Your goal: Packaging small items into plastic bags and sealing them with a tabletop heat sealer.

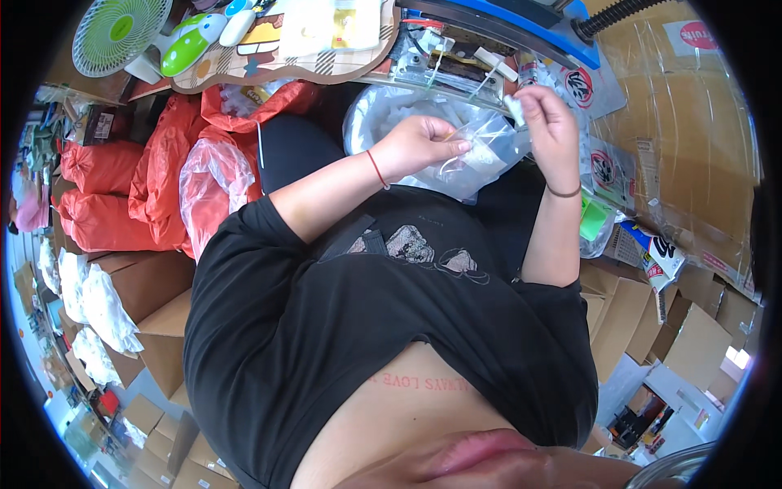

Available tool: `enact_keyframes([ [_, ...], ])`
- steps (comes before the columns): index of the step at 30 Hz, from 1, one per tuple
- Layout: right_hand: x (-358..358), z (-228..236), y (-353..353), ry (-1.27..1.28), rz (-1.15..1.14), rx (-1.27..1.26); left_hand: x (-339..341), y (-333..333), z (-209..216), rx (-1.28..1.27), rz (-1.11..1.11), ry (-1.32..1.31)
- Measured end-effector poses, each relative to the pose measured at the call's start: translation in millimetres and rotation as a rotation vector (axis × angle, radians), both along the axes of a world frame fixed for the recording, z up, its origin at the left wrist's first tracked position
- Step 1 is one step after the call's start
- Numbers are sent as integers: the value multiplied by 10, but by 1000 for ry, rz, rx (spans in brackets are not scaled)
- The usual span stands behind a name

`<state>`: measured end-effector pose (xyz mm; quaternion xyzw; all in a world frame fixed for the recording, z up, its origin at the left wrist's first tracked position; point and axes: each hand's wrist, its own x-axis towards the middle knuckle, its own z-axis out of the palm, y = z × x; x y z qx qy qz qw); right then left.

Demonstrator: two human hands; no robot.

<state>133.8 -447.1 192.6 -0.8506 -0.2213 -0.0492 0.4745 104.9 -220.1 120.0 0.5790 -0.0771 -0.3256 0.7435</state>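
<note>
My left hand (419, 148) pinches the edge of a clear plastic bag (482, 161), thumb on top. The bag hangs open to the right, with something pale inside that I cannot make out. Just right of it, my right hand (555, 134) is raised, its thumb and fingers closed on a small whitish piece (515, 111) whose kind is unclear. Behind the bag stands a container lined with clear plastic (366, 122), holding translucent material.
At the far side is a bench device with metal parts (452, 61) beside a blue bar (521, 28). A checked mat (244, 69) and a small fan (122, 31) lie far left. Red sacks (114, 216) fill the left; a large carton (684, 122) stands right.
</note>
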Motion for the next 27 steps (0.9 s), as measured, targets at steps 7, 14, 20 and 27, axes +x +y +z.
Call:
enact_keyframes([
  [7,-25,31,-1,-47,-19,-141,-28,-54,48,-27,12,37],
  [14,135,5,-291,-372,-37,-404,0,-59,-46,-190,-84,240],
  [20,0,-422,-871,14,-25,-708,547,89,-87,-226,139,196],
  [27,-222,-319,-976,173,55,-389,893,333,-112,116,395,-104],
])
